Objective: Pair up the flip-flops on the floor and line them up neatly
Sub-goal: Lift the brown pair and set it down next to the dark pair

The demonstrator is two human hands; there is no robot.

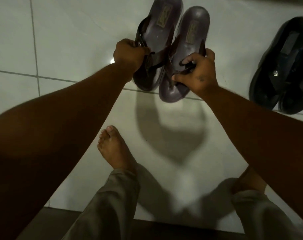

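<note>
Brown rubber flip-flops (171, 49) hang side by side above the white tiled floor (69, 40), left hand (130, 53) and right hand (199, 73) each clenched on a strap; black pair (282, 70) lies right of them.

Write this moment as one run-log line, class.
left hand: grips brown flip-flop | right hand: grips second brown flip-flop | black pair: on floor, right

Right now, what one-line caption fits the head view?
Both hands, left and right, hold a brown flip-flop pair by the straps above the tiled floor, beside a black pair.
</note>
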